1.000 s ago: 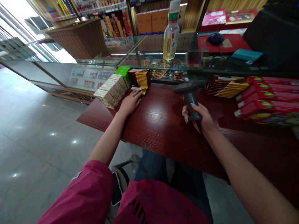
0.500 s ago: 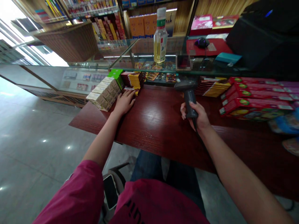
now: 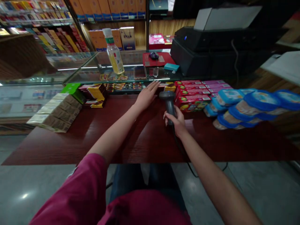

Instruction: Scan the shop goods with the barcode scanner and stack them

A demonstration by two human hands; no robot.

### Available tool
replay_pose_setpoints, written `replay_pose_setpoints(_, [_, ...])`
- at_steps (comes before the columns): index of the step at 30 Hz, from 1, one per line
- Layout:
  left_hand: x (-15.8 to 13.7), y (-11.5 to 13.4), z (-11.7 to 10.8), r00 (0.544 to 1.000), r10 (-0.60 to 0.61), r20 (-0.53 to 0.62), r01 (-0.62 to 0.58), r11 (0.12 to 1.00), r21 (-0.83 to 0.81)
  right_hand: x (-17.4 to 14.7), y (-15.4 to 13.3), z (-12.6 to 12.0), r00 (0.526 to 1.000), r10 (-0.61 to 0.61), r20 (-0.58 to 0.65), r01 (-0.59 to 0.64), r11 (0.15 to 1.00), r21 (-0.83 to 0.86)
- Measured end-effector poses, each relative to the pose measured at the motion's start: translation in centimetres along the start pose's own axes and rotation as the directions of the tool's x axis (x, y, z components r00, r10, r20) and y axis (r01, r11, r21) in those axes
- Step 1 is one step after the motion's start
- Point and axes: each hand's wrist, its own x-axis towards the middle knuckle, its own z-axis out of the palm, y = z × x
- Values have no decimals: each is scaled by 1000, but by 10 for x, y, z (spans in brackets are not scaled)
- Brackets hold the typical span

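Note:
My right hand (image 3: pixel 176 120) grips the handle of a dark grey barcode scanner (image 3: pixel 168 106), its head pointing away from me and its cable hanging down. Fingers stretched out, my left hand (image 3: pixel 147 96) is over the back of the dark red wooden table (image 3: pixel 100 137) and holds nothing. Just beyond its fingertips lies a stack of yellow and brown packets (image 3: pixel 167 86), partly hidden by the hand. Red boxes (image 3: pixel 193 103) are stacked right of the scanner. Another stack of yellow and brown packets (image 3: pixel 96 94) sits further left.
Cream cartons (image 3: pixel 58 112) and a green box (image 3: pixel 73 90) stand at the left. Blue-lidded tubs (image 3: pixel 248 109) are piled at the right. Behind, a glass counter (image 3: pixel 89 70) bears a bottle (image 3: pixel 114 57), a mouse (image 3: pixel 154 55) and a black machine (image 3: pixel 206 53).
My view has turned to the right. My left hand has left the packets at the left and moved across towards the right-hand stack. The scanner is still in my right hand.

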Motion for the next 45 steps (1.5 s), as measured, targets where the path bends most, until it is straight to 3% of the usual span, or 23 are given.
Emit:
replay_pose_setpoints(2, [22,1,12,1000,-15,17,15,1000,0,3,3,0,1000,6,-4,-6,1000,1])
replay_pose_setpoints(5, [31,2,18,998,-58,14,58,998,8,9,5,0,998,39,39,-39,999,7])
replay_pose_setpoints(9, [9,6,9,988,-136,-75,135,991,-21,11,0,2,997,49,58,-52,998,45])
replay_pose_setpoints(12, [-20,6,-6,961,-228,-154,211,971,-114,7,-11,4,988,64,142,-79,992,96])
replay_pose_setpoints(17, [-71,-14,-41,823,-510,-249,397,831,-391,-3,-21,11,941,111,319,-160,978,131])
replay_pose_setpoints(19, [-89,-27,-53,760,-622,-186,458,717,-525,1,-17,18,930,131,343,-186,974,133])
replay_pose_setpoints(24, [-130,-58,-66,572,-819,39,512,320,-797,25,2,64,896,151,417,-205,975,88])
replay_pose_setpoints(27, [-143,-69,-66,503,-862,53,508,245,-826,34,12,94,884,127,449,-204,971,126])
replay_pose_setpoints(32, [-145,-74,-62,518,-854,50,492,250,-834,30,16,111,850,183,494,-241,969,57])
replay_pose_setpoints(38, [-143,-73,-60,527,-849,44,477,252,-842,27,12,108,876,189,443,-231,972,43])
replay_pose_setpoints(45, [-144,-71,-57,525,-850,35,479,261,-838,24,9,111,876,201,438,-239,971,32])
